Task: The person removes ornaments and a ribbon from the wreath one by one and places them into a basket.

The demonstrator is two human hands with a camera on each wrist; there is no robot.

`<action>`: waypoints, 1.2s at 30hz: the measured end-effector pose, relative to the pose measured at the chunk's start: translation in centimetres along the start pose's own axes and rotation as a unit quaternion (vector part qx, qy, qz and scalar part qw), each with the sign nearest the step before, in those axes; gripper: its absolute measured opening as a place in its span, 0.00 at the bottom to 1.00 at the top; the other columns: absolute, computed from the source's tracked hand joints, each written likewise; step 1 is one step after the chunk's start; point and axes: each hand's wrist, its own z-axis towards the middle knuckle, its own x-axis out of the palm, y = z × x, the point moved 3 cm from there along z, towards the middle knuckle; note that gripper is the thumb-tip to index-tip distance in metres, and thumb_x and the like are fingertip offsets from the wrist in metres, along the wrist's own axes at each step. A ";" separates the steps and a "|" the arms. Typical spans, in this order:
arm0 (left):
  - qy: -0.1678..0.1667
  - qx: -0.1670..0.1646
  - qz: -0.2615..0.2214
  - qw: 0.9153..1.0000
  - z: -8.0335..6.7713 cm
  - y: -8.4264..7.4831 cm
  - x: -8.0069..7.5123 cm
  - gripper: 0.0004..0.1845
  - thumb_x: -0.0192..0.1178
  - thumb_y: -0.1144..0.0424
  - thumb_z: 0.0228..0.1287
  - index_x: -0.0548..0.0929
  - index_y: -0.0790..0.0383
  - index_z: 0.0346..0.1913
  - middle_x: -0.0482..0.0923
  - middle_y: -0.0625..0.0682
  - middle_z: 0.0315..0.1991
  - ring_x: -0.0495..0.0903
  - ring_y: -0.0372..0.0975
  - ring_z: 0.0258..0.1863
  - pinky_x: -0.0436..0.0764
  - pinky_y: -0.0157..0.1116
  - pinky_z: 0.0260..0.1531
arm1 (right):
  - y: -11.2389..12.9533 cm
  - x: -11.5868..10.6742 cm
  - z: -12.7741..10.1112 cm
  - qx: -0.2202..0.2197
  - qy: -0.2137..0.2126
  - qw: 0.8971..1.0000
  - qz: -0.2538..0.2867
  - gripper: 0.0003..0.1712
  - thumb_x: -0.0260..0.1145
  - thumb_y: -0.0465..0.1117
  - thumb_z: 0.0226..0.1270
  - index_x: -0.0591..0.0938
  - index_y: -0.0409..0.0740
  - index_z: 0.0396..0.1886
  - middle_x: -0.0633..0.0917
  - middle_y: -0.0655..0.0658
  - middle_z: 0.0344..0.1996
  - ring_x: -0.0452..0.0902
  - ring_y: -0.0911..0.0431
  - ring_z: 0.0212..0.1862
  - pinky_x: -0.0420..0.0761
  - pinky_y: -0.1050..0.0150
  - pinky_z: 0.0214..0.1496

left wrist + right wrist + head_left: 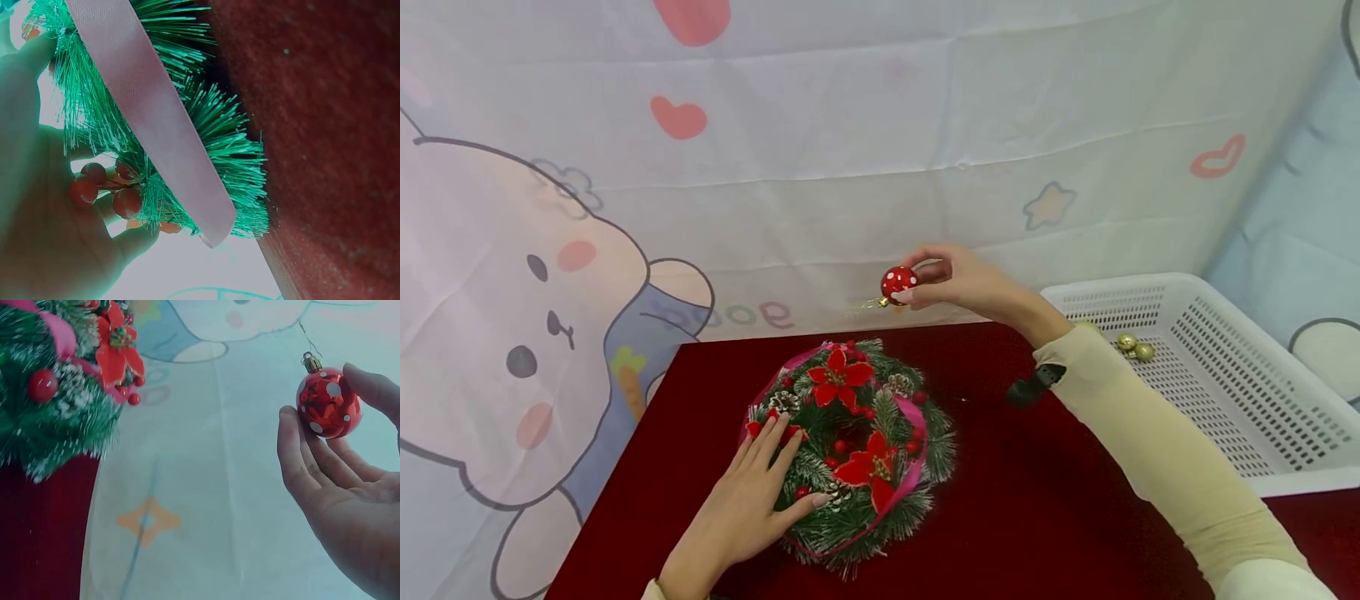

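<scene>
A red Christmas ball with white dots is pinched between the thumb and fingers of my right hand, raised above the far edge of the table. From its gold cap a thin gold loop sticks out, clearly seen in the right wrist view on the ball. My left hand rests with spread fingers on the left side of a green wreath. Red poinsettias, pine cones, red berries and a pink ribbon decorate this wreath. In the left wrist view, berries lie close to the palm.
A white plastic basket stands at the right, with several small gold balls inside. Dark red cloth covers the table. Behind it hangs a pale printed curtain. The right forearm passes in front of the basket's near left side.
</scene>
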 end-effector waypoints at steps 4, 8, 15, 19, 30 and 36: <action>0.000 0.001 0.002 1.000 0.0 -0.1 0.2 0.52 0.51 0.24 0.70 0.65 0.60 0.82 0.48 0.62 0.86 0.49 0.58 0.86 0.54 0.64 0.82 | -0.7 -2.0 -2.2 -0.002 -0.022 1.000 -0.014 0.24 0.76 0.38 0.66 0.81 0.40 0.60 0.87 0.41 0.55 0.90 0.52 0.47 0.89 0.61 0.57; -0.004 0.003 0.002 1.000 0.1 -0.1 0.3 0.52 0.52 0.24 0.69 0.65 0.60 0.81 0.48 0.62 0.86 0.48 0.58 0.86 0.54 0.63 0.82 | -1.3 -3.9 -4.2 -0.014 -0.032 0.999 -0.013 0.26 0.75 0.36 0.68 0.79 0.38 0.63 0.84 0.42 0.56 0.90 0.53 0.47 0.89 0.59 0.58; -0.001 0.007 0.002 1.000 0.2 0.0 0.2 0.52 0.51 0.23 0.69 0.65 0.60 0.81 0.48 0.61 0.86 0.48 0.58 0.86 0.54 0.64 0.82 | -2.0 -6.6 -7.6 -0.005 -0.048 0.998 -0.027 0.29 0.73 0.37 0.71 0.77 0.43 0.69 0.82 0.42 0.60 0.90 0.52 0.51 0.89 0.58 0.59; -0.002 0.006 0.006 1.000 0.2 0.2 0.0 0.52 0.52 0.23 0.69 0.66 0.61 0.81 0.48 0.62 0.86 0.49 0.58 0.86 0.55 0.64 0.82 | -2.2 -7.5 -8.9 0.004 -0.061 0.997 -0.041 0.27 0.74 0.38 0.71 0.79 0.44 0.68 0.84 0.45 0.59 0.90 0.52 0.52 0.89 0.61 0.58; -0.005 0.002 0.002 1.000 -0.2 0.7 -0.1 0.51 0.53 0.24 0.69 0.67 0.61 0.80 0.51 0.64 0.85 0.52 0.59 0.85 0.55 0.65 0.81 | -2.6 -9.6 -11.2 0.036 -0.090 0.991 -0.096 0.27 0.75 0.42 0.70 0.81 0.48 0.66 0.88 0.53 0.57 0.88 0.60 0.55 0.87 0.68 0.57; -0.007 0.001 0.003 1.000 -0.3 0.6 -0.1 0.52 0.52 0.24 0.69 0.66 0.61 0.81 0.50 0.63 0.86 0.52 0.59 0.85 0.56 0.64 0.82 | -3.3 -11.4 -13.1 0.062 -0.110 0.982 -0.141 0.27 0.74 0.46 0.72 0.80 0.50 0.67 0.88 0.60 0.54 0.87 0.65 0.55 0.84 0.73 0.55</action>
